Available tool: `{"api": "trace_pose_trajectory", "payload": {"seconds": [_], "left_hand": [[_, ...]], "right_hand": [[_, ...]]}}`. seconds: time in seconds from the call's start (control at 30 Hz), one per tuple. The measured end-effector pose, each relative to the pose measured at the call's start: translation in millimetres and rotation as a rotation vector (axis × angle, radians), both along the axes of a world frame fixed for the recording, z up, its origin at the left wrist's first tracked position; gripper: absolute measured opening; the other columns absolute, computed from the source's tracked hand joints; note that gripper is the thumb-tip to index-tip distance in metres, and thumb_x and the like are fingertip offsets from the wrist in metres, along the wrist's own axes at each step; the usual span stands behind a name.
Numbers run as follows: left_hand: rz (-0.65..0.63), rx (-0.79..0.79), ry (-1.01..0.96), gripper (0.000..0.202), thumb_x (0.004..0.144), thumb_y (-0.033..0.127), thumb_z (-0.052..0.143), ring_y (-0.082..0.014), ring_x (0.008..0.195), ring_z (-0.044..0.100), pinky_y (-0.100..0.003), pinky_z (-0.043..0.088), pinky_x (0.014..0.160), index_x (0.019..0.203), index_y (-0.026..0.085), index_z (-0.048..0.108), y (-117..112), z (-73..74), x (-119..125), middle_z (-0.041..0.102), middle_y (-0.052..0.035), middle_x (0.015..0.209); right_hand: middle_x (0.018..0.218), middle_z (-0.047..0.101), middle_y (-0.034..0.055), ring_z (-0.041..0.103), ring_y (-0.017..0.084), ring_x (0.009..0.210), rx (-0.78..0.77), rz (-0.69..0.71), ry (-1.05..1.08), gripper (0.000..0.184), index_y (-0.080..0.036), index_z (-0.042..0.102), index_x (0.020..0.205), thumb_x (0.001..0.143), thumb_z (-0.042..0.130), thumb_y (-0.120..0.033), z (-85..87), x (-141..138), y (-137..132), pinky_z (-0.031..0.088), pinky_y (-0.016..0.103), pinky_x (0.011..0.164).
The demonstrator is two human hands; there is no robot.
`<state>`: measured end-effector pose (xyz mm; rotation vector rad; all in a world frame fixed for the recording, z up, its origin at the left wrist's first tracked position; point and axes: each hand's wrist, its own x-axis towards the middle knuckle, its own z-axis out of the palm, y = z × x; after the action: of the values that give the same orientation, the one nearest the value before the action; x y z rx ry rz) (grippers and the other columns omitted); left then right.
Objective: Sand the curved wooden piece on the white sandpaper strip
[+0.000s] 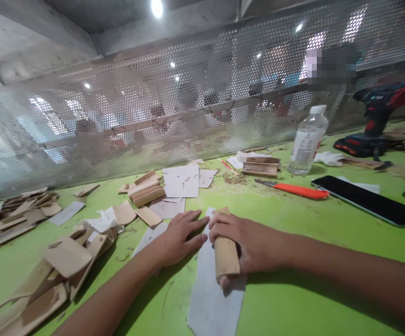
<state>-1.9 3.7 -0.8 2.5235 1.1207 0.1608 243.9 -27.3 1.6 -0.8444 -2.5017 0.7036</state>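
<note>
My right hand (239, 240) is wrapped around a curved piece of bamboo (226, 259), its rounded side up, over a long strip of pale grey paper (212, 298). The paper may be sandpaper; its surface is too blurred to tell. Just left of it, my left hand (181, 235) lies on the table with fingers stretched, its fingertips at the paper's edge. Close to that hand are a small bamboo piece (148, 217) and several pale sheets (181, 181).
Piles of curved bamboo pieces (67, 255) lie at left. At right are an orange utility knife (302, 190), a phone (366, 198), a plastic bottle (306, 142) and a cordless drill (375, 116). A perforated metal screen (146, 107) stands along the back of the green table (275, 308).
</note>
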Motion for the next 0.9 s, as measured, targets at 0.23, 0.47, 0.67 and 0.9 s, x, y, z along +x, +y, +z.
{"api": "trace_pose_trajectory", "payload": {"seconds": [0.23, 0.47, 0.67, 0.9], "left_hand": [[-0.011, 0.0, 0.045, 0.054, 0.107, 0.05, 0.046, -0.0314, 0.155, 0.026, -0.055, 0.02, 0.125, 0.157, 0.029, 0.044, -0.8, 2.9, 1.2, 0.031, -0.0108, 0.168], [-0.025, 0.004, 0.024, 0.054, 0.107, 0.049, 0.047, -0.0328, 0.155, 0.027, -0.057, 0.02, 0.125, 0.156, 0.027, 0.045, 0.3, 2.5, 0.2, 0.033, -0.0109, 0.167], [-0.026, 0.01, 0.039, 0.054, 0.107, 0.047, 0.047, -0.0321, 0.155, 0.027, -0.055, 0.021, 0.125, 0.157, 0.027, 0.044, -0.2, 1.9, 0.0, 0.033, -0.0111, 0.167], [-0.029, 0.008, 0.017, 0.053, 0.107, 0.048, 0.048, -0.0342, 0.154, 0.028, -0.057, 0.022, 0.124, 0.156, 0.028, 0.046, 1.0, 1.4, 0.2, 0.034, -0.0106, 0.166]], "right_hand": [[0.122, 0.058, 0.0131, 0.055, 0.032, 0.116, 0.008, -0.003, -0.005, 0.059, -0.019, 0.064, 0.109, 0.065, 0.088, -0.051, -0.9, 0.6, 0.2, 0.049, 0.048, 0.101], [0.122, 0.058, 0.0127, 0.055, 0.032, 0.118, 0.015, -0.001, -0.012, 0.058, -0.019, 0.064, 0.109, 0.066, 0.089, -0.048, -1.6, 1.1, 0.2, 0.047, 0.049, 0.105], [0.12, 0.058, 0.012, 0.055, 0.032, 0.118, 0.014, -0.006, -0.002, 0.062, -0.019, 0.065, 0.11, 0.064, 0.091, -0.051, -2.1, 0.7, 0.6, 0.047, 0.048, 0.104], [0.121, 0.058, 0.0121, 0.054, 0.032, 0.119, 0.016, -0.001, 0.001, 0.064, -0.019, 0.065, 0.11, 0.063, 0.092, -0.053, -2.5, 0.4, 0.7, 0.046, 0.048, 0.106]]}}
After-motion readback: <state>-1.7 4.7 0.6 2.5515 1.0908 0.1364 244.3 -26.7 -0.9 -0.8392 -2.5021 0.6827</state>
